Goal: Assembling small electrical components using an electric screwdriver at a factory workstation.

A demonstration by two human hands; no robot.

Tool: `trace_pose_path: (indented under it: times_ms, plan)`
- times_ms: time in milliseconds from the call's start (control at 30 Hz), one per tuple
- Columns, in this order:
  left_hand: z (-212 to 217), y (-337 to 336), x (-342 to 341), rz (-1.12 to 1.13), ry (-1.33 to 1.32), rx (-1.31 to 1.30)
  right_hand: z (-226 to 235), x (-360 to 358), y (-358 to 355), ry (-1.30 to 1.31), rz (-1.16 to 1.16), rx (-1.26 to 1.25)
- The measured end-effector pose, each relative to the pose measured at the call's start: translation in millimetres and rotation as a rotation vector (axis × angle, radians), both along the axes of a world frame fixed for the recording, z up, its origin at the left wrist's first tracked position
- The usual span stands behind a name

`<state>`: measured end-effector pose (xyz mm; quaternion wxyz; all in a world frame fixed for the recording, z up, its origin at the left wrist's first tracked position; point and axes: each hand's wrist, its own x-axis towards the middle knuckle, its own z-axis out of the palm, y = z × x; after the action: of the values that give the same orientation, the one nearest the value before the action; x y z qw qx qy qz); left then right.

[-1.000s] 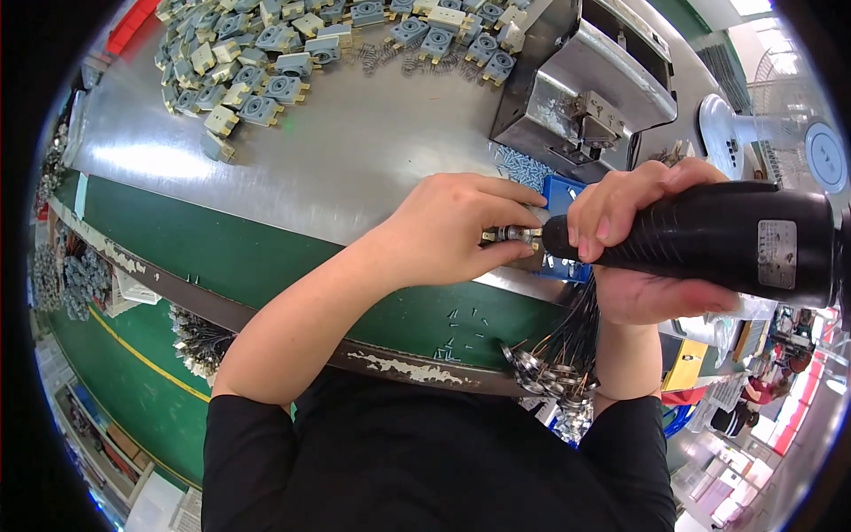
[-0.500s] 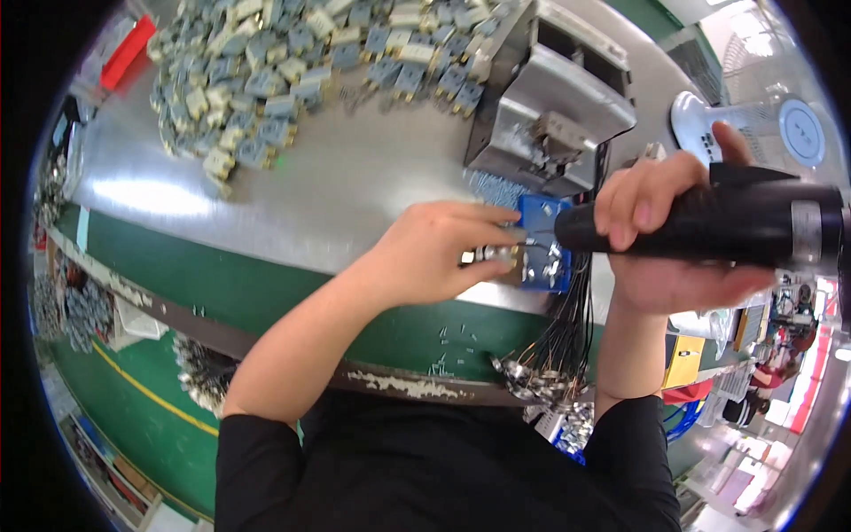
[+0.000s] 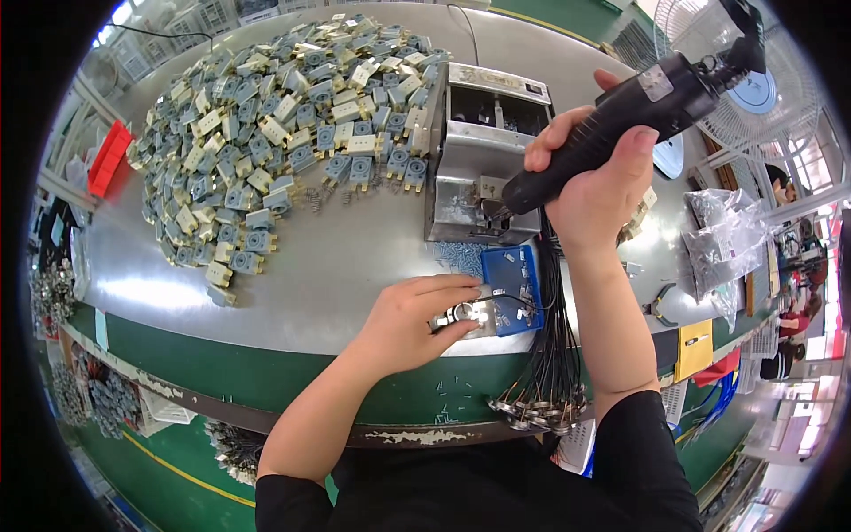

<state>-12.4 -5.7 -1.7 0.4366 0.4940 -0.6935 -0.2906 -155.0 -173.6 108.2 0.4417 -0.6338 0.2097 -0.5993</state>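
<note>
Screwdriver (image 3: 612, 133) at the metal box, round part under the fingers

The right hand (image 3: 596, 206) is wrapped around the thick black screwdriver, whose nose points down and to the left, at the front of a worn metal box (image 3: 483, 137). Whether the nose touches the box cannot be told.

Nearer the body, the left hand (image 3: 403, 324) has its thumb and fingers closed about a small round metal part (image 3: 463, 312) near the front edge of the tabletop (image 3: 355, 266). The part sits just left of a blue tray (image 3: 505, 275), and a thin dark lead runs from it across the tray toward a bundle of black wires (image 3: 557, 297). The wires hang over the green front strip and end in round metal pieces (image 3: 536, 412).

Small metal bits lie in the tray. Bluish screws (image 3: 461, 257) are heaped between the tray and the box, and a few more screws (image 3: 445, 417) are scattered along the green strip.

To the left of the box spreads a big pile of grey and cream blocks (image 3: 306, 115), with loose springs (image 3: 321, 199) at its near edge. On the right lies a clear plastic bag (image 3: 722, 232).
</note>
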Motion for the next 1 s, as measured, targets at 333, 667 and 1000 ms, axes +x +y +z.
trace_pose_path:
  times_ms: [333,667,1000]
  plan:
    - [-2,-2,3,0.002,0.014,0.010,-2,5,-1,0.024,0.042,-0.021]
    - [-3,2,0,0.018,0.014,-0.004,-5,2,7,0.058,0.099,-0.004]
    - [-14,2,7,0.035,0.056,-0.034,0,-8,59,-0.049,0.477,0.297]
